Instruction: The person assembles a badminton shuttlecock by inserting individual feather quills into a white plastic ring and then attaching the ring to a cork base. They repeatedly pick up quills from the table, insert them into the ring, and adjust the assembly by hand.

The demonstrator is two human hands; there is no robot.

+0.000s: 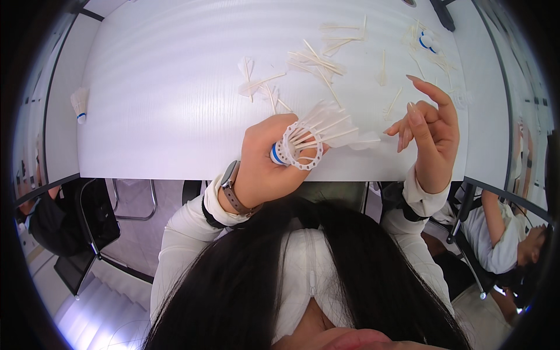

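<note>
A half-stripped shuttlecock point(301, 144) lies tilted in my left hand point(265, 154), which is closed around it. Its blue-banded base points left. Feathers remain along one side, fanning up and to the right, and a white ring with holes shows bare on the near side. My right hand point(431, 125) is raised to the right, apart from the shuttlecock; its index finger is stretched out, the other fingers are partly bent, and nothing shows in it. Between the hands, one feather point(366, 140) sits by the feather tips; whether it is attached cannot be made out.
Loose feathers point(318, 63) are strewn over the far middle and right of the white table point(157, 116). White bases with blue bands point(429, 42) lie at the far right among feather pieces. Another shuttlecock point(80, 106) stands by the left panel. A person point(507, 233) sits beyond the right panel.
</note>
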